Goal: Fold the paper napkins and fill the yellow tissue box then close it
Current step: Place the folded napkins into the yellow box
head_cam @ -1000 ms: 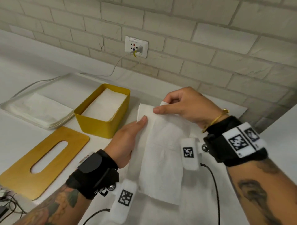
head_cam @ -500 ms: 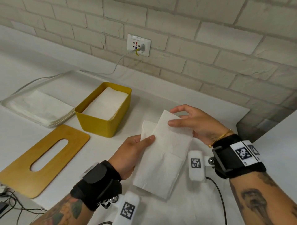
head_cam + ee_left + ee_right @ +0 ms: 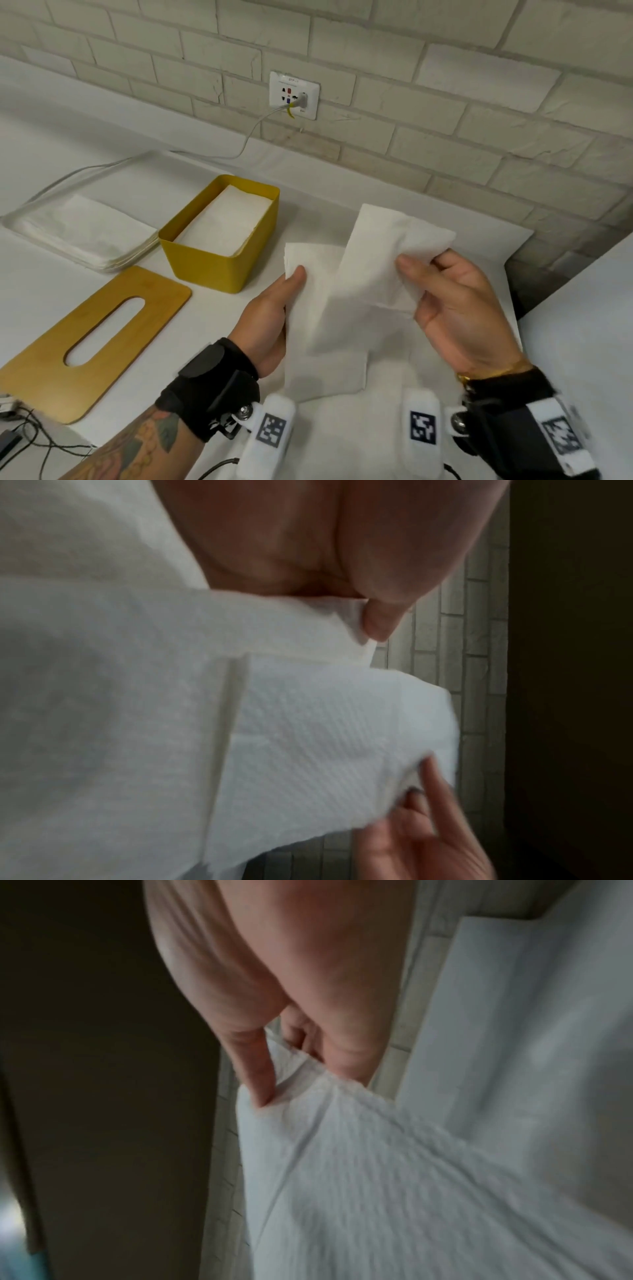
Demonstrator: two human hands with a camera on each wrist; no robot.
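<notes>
A white paper napkin (image 3: 363,281) is lifted above the white table between both hands. My left hand (image 3: 274,308) holds its left flap, thumb on top near the upper left corner. My right hand (image 3: 445,294) pinches the right flap between thumb and fingers and turns it up. In the left wrist view the napkin (image 3: 308,723) fills the frame below the thumb; in the right wrist view the napkin (image 3: 377,1177) hangs from the pinching fingers (image 3: 260,1074). The yellow tissue box (image 3: 222,263) stands open to the left, holding folded napkins (image 3: 226,224).
The wooden slotted lid (image 3: 92,339) lies flat at the front left. A stack of unfolded napkins (image 3: 85,233) sits in a clear wrapper at the far left. A brick wall with a socket (image 3: 294,94) and plugged cable runs behind.
The napkin left the table and rose between the hands. My right hand moved down and right, turned palm-up and peeled one flap open, while the left hand kept its hold.
</notes>
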